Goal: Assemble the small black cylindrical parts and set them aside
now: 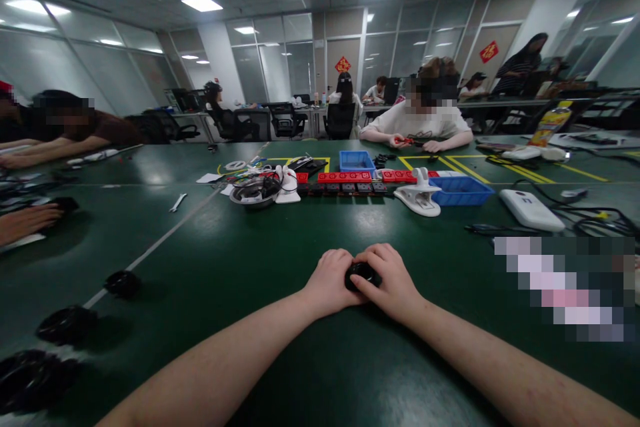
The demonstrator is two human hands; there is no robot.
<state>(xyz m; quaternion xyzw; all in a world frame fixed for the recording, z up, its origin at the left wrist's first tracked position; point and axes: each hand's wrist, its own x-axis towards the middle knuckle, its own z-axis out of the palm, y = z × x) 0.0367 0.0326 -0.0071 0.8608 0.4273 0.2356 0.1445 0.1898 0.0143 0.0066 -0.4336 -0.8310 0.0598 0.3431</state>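
Observation:
A round black object [363,274] with a ring-like opening sits low over the green table [260,247], between my two hands. My left hand [331,281] is curved against its left side. My right hand [390,280] wraps its top and right side, with the thumb across the near part. The fingertips of both hands almost meet at the far side. Parts of the object are hidden under the fingers.
Black coiled items [123,284] lie at the left. Farther back stand a metal bowl [254,193], red blocks [345,177], a white clip stand [419,197] and a blue tray [461,190]. A white device [531,209] lies right. Another person's hand [30,221] rests far left.

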